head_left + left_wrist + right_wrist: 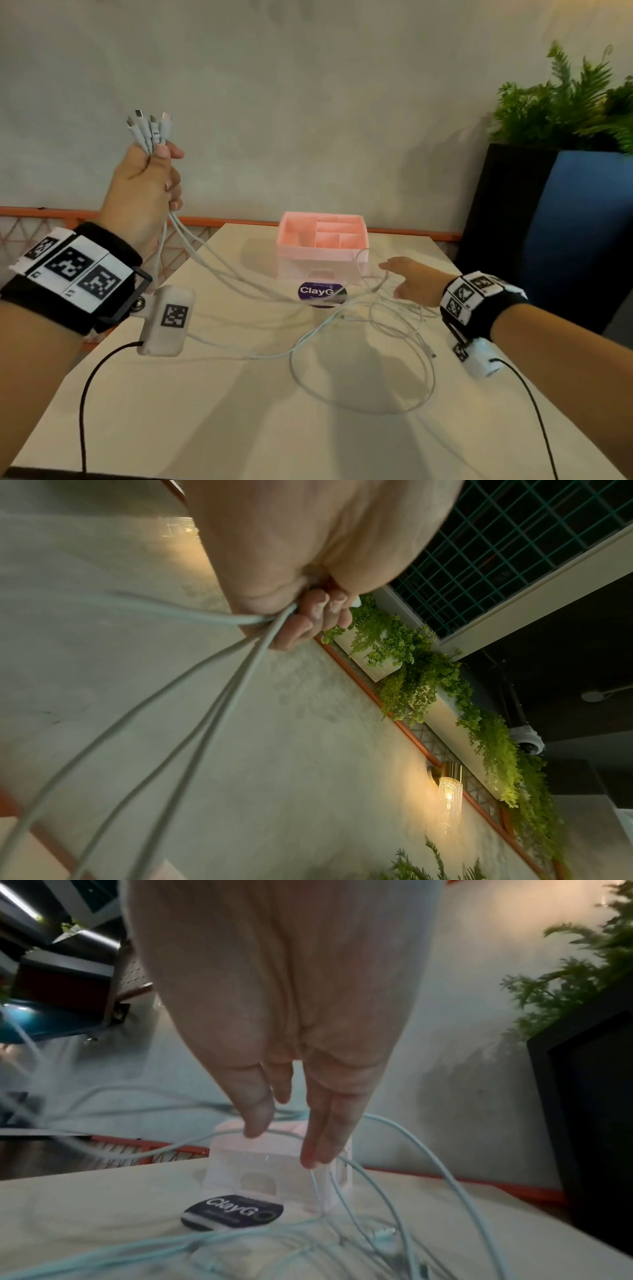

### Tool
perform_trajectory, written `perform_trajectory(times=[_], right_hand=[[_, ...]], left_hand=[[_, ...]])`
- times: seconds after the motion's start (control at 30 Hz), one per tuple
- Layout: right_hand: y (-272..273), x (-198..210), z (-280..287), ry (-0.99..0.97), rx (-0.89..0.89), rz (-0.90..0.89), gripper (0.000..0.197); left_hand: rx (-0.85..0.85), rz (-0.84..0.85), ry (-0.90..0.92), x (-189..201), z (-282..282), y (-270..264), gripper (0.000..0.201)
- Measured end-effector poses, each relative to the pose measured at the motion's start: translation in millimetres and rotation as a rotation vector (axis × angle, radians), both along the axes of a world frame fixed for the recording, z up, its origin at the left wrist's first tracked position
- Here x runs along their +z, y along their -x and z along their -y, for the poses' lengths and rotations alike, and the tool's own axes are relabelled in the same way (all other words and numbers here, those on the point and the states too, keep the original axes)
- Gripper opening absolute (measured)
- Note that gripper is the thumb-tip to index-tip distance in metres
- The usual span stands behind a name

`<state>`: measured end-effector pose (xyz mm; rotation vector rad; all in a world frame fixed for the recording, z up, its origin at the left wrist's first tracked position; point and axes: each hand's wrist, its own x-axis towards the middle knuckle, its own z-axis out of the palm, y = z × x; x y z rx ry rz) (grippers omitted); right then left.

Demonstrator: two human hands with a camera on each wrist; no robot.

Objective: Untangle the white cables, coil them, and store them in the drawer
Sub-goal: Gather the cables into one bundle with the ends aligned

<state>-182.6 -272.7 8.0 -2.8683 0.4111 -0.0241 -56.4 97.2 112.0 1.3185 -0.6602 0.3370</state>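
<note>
Untangling step. Left hand (pixel 144 185) clenches the white cables (pixel 359 329) by their plugs, raised; loops sprawl under the relaxed right hand (pixel 411 281) (beside the drawer (pixel 322 240)). Next, likely: draw strands free.

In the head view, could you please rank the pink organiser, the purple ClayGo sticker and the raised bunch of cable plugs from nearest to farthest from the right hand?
From the right hand:
1. Pink organiser, just to its left, at the table's back.
2. Purple ClayGo sticker, to its left, before the organiser; nearly as close.
3. Cable plugs, far left, raised in the left hand.
</note>
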Motion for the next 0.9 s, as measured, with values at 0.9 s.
perform_trajectory(times=[0.9], right_hand=[[59.9, 46.6, -5.9, 0.167, -0.244, -0.457, 0.048]], left_hand=[[-0.121, -0.189, -0.109, -27.3, 39.1, 24.0, 0.022]])
